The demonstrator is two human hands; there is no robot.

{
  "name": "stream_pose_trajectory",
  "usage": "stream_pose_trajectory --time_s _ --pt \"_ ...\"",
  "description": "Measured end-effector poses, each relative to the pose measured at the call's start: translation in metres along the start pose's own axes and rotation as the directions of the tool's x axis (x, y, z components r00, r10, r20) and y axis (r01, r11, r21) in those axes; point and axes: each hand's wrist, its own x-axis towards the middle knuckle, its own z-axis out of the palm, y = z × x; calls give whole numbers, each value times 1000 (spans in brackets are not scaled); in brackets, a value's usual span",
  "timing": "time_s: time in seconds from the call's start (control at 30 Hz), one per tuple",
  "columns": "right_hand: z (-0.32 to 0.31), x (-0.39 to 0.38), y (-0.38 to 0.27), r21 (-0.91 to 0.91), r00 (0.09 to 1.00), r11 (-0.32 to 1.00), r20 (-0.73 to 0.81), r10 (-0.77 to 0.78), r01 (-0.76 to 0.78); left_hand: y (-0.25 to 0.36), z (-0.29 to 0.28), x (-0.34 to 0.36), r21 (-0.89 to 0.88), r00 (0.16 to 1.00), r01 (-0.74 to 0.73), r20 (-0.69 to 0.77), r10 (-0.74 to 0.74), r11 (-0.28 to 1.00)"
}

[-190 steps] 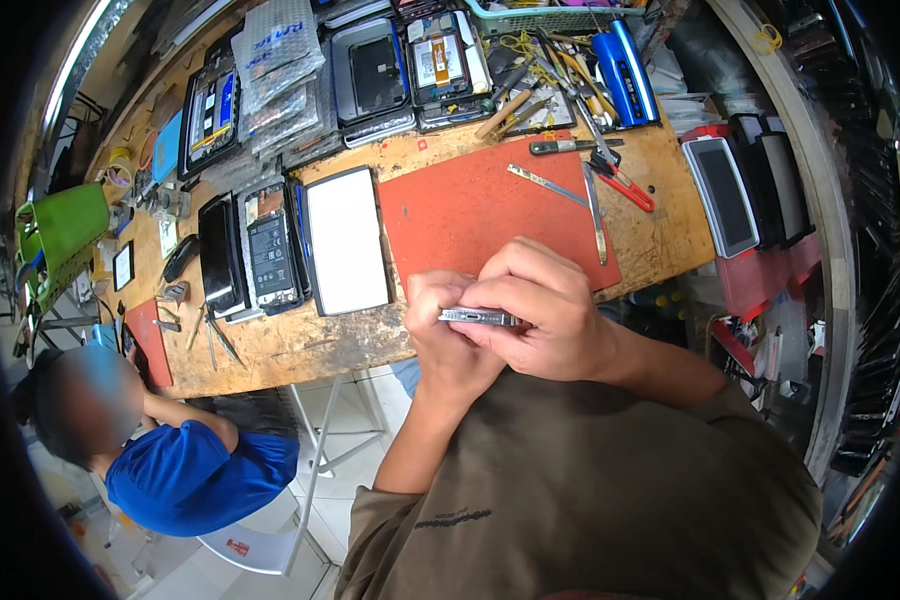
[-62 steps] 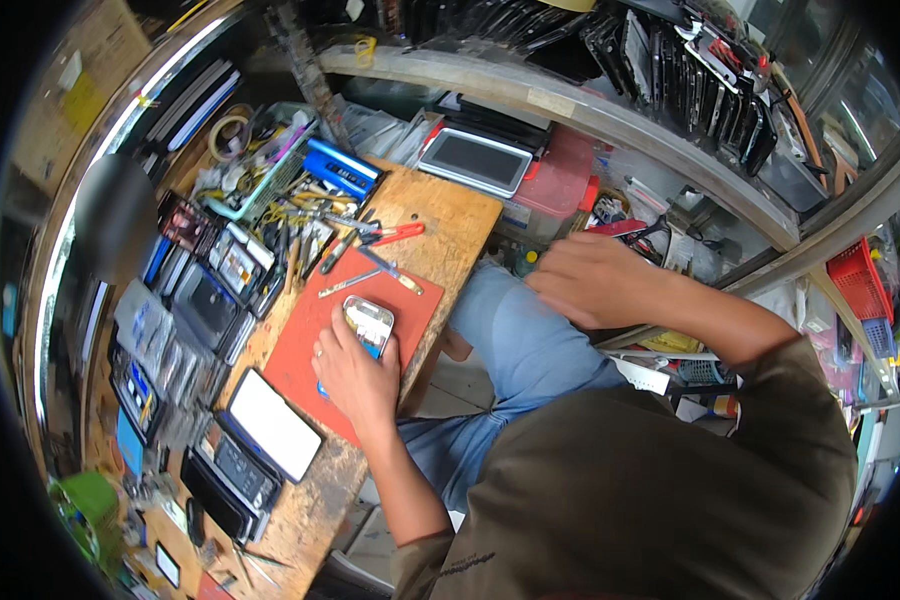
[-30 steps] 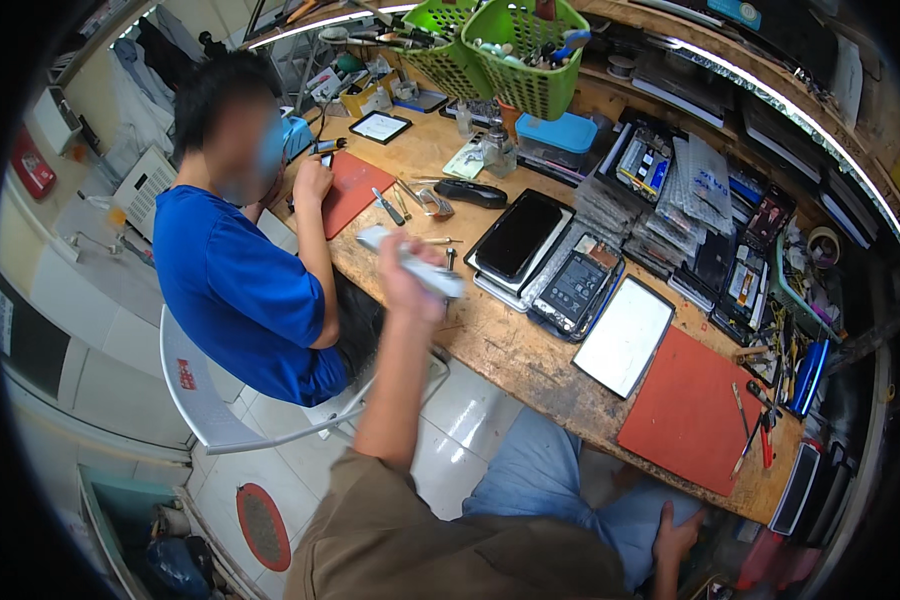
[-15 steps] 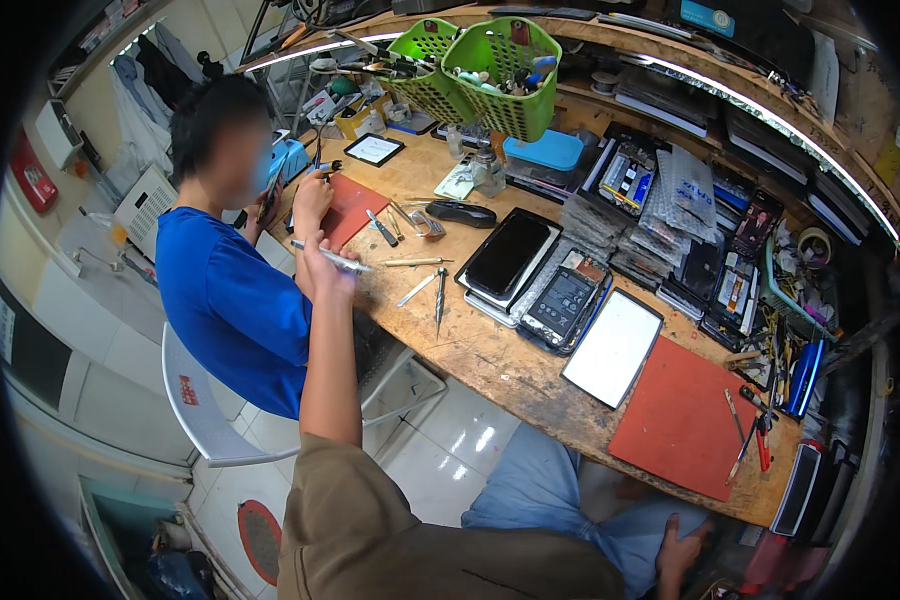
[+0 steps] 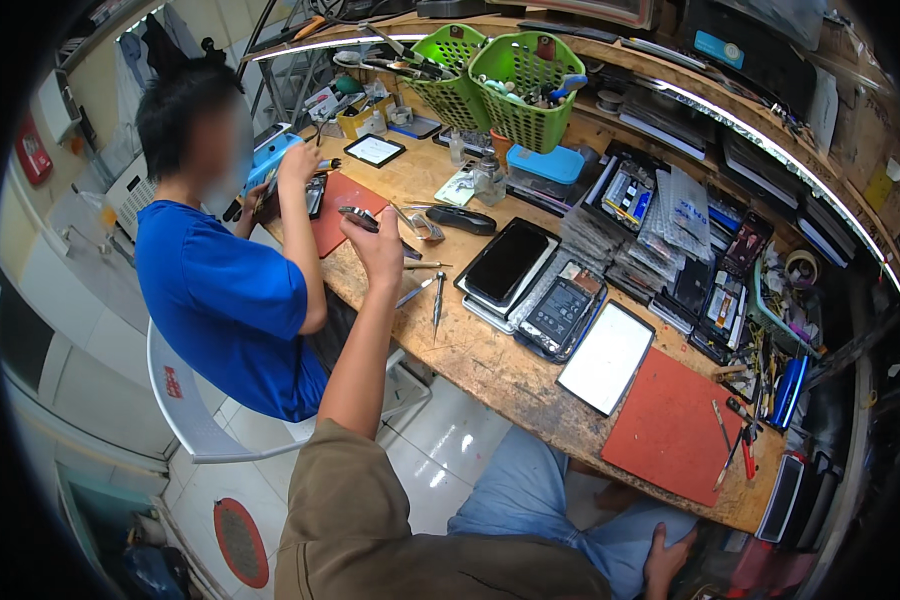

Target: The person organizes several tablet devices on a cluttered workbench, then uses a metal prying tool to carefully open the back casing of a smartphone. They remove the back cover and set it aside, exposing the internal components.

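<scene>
My left hand (image 5: 380,250) is raised beside the co-worker's forearm, closed on a small phone-like device (image 5: 360,218) tilted over the bench (image 5: 470,380). Beneath and beside it lie a red mat (image 5: 335,195), a pointed metal tool (image 5: 437,305) and several small tools. My right hand (image 5: 670,558) rests on my jeans-covered knee at the bottom right, thumb stretched out and nothing visible in it. To its upper left, another red mat (image 5: 650,420) carries thin tools and red-handled cutters (image 5: 747,450).
A co-worker in blue (image 5: 210,300) sits on a grey chair (image 5: 185,420), hands at the far mat. A black tablet (image 5: 505,262), an opened device (image 5: 560,310) and a white panel (image 5: 607,357) line the bench. Green baskets (image 5: 525,100) hang above; parts are piled behind (image 5: 660,230).
The view has swung left from my lap. The device, earlier between both hands, went leftward in my left hand and has just moved slightly right and up. My right hand moved to my knee.
</scene>
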Motion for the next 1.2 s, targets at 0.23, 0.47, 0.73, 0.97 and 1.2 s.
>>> stream_pose_trajectory --time_s 0.23,0.47,0.73,0.97,1.2 --pt "0 0 -1 -21 1000 1000 -7 4 -4 14 -6 -22 27 980 -199 18 199 980" --pt "0 1 -6 -47 999 998 20 44 -43 42 -3 -48 16 981 -187 48 186 982" --pt "-3 -1 -7 -43 999 999 20 24 -24 35 9 -34 -220 999 43 26 -38 975" --pt "-1 -1 -6 16 991 992 58 124 -125 33 -18 12 -540 775 612 264 -574 578" --pt "3 1 5 -47 1000 999 5 22 -22 28 -34 9 -542 746 639 266 -611 545"
